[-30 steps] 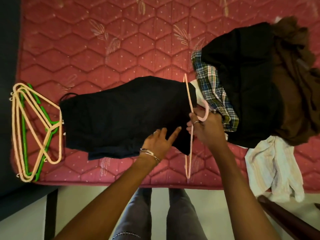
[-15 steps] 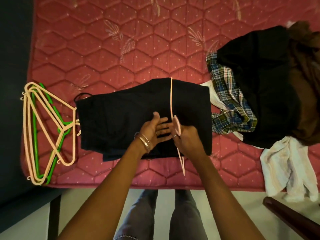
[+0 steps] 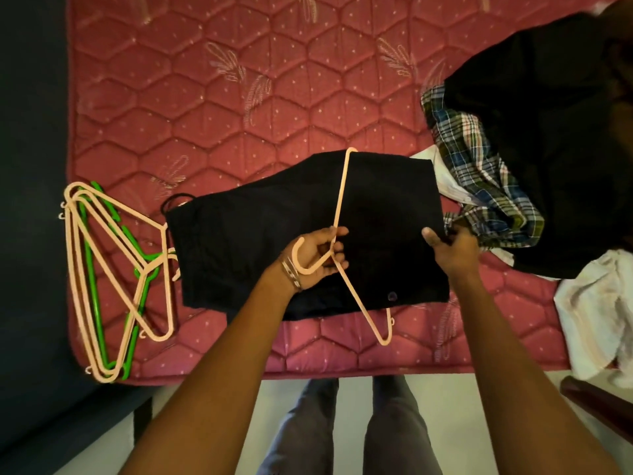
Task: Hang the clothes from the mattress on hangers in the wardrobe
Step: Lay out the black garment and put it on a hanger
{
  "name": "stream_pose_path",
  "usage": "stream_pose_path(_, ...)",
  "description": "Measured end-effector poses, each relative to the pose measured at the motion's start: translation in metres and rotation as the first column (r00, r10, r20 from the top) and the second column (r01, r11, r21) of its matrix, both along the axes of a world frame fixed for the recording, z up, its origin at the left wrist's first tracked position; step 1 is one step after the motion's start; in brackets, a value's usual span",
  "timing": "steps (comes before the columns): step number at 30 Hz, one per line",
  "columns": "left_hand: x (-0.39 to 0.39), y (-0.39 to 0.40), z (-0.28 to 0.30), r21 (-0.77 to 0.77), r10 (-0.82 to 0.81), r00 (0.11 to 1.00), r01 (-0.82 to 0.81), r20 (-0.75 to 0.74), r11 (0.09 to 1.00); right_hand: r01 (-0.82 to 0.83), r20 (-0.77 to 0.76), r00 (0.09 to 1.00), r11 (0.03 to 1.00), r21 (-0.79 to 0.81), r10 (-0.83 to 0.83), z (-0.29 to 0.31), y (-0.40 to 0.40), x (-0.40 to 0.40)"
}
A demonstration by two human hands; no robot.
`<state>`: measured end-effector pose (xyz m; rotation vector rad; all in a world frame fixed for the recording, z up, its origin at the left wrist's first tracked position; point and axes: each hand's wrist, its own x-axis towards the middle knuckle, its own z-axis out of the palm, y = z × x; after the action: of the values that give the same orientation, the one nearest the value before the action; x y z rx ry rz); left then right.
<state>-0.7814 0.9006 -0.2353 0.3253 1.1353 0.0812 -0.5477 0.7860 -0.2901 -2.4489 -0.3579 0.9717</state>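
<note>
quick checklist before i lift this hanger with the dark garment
1. Left hand grips the peach hanger at its hook: ok.
2. Dark garment threaded on the hanger: not ok, the hanger's arms lie on top.
3. Right hand holds the garment's edge: ok.
4. Garment free of the plaid shirt: cannot tell, the edges meet.
5. Spare hangers out of the way: ok.

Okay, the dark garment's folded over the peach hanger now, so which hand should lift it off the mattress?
Left, probably. The left hand already grips the peach hanger beside its hook; the right hand only pinches the dark garment at its edge.
</note>
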Motion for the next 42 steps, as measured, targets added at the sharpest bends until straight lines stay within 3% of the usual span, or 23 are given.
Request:
stream_pose_path(4,0.004,-0.009,-0.002,0.02,0.131,0.991,-0.131,0.012,0.991,0.049,-0.1,0.994,0.998,0.029,-0.046,0.013,0.019,-0.002)
stream_pose_path(10,0.003,0.007,0.011,0.051,0.162,0.985,-0.159,-0.064,0.986,-0.239,-0.164,0.939,0.916,0.324,0.303,0.095,0.02,-0.029)
stream_pose_path(13,-0.016,0.024,0.025,0.071,0.247,0.966,-0.242,-0.079,0.968,-0.236,-0.245,0.893,0.856,0.46,0.378,0.129,0.017,-0.038)
stream_pose_path(17,-0.049,0.037,0.035,0.074,0.279,0.957,-0.273,-0.083,0.959,-0.114,-0.314,0.892,0.835,0.538,0.324,0.141,0.021,-0.031)
stream_pose_path(24,-0.047,0.032,0.031,0.044,0.244,0.97,-0.243,-0.021,0.969,0.104,-0.371,0.928,0.934,0.341,0.032,0.074,0.016,0.0)
stream_pose_path(26,-0.043,0.033,0.029,0.03,0.23,0.973,-0.229,-0.025,0.973,0.05,-0.296,0.955,0.966,0.253,0.028,0.057,0.01,0.003)
stream_pose_path(28,-0.04,0.034,0.028,0.026,0.211,0.977,-0.21,-0.042,0.977,-0.149,0.029,0.988,0.988,-0.041,0.151,0.04,0.004,0.006)
stream_pose_path(29,-0.039,0.035,0.03,0.026,0.2,0.978,-0.199,-0.05,0.98,-0.189,0.22,0.946,0.956,-0.226,0.239,0.035,0.0,0.005)
stream_pose_path(30,-0.036,0.036,0.032,0.024,0.193,0.979,-0.192,-0.062,0.981,-0.162,0.355,0.895,0.939,-0.303,0.269,0.036,-0.001,-0.001)
stream_pose_path(31,-0.031,0.038,0.038,0.018,0.193,0.979,-0.192,-0.066,0.981,-0.166,0.413,0.875,0.957,-0.237,0.254,0.04,0.001,-0.008)
stream_pose_path(32,-0.026,0.039,0.043,0.011,0.199,0.977,-0.199,-0.069,0.98,-0.235,0.375,0.892,0.968,-0.087,0.25,0.048,0.003,-0.02)
stream_pose_path(34,-0.011,0.042,0.058,0.019,0.186,0.978,-0.185,-0.098,0.983,-0.377,0.074,0.926,0.891,0.255,0.37,0.079,0.011,-0.053)
stream_pose_path(36,0.0,0.045,0.068,0.091,0.088,0.978,-0.072,-0.19,0.993,-0.44,-0.283,0.761,0.785,0.436,0.584,0.123,0.023,-0.094)
stream_pose_path(37,0.003,0.047,0.075,0.148,0.016,0.968,0.021,-0.249,0.989,-0.505,-0.331,0.673,0.738,0.448,0.661,0.145,0.03,-0.113)
stream_pose_path(38,0.005,0.048,0.077,0.182,-0.049,0.95,0.11,-0.308,0.977,-0.539,-0.304,0.663,0.718,0.44,0.684,0.153,0.035,-0.131)
stream_pose_path(39,0.003,0.05,0.085,0.219,-0.09,0.932,0.175,-0.352,0.96,-0.533,-0.211,0.724,0.727,0.432,0.656,0.165,0.041,-0.145)
stream_pose_path(41,-0.002,0.053,0.099,0.264,-0.127,0.921,0.235,-0.369,0.935,-0.504,0.057,0.85,0.779,0.373,0.523,0.182,0.057,-0.163)
stream_pose_path(42,-0.005,0.055,0.11,0.291,-0.137,0.926,0.247,-0.352,0.924,-0.553,0.22,0.833,0.778,0.299,0.507,0.189,0.065,-0.167)
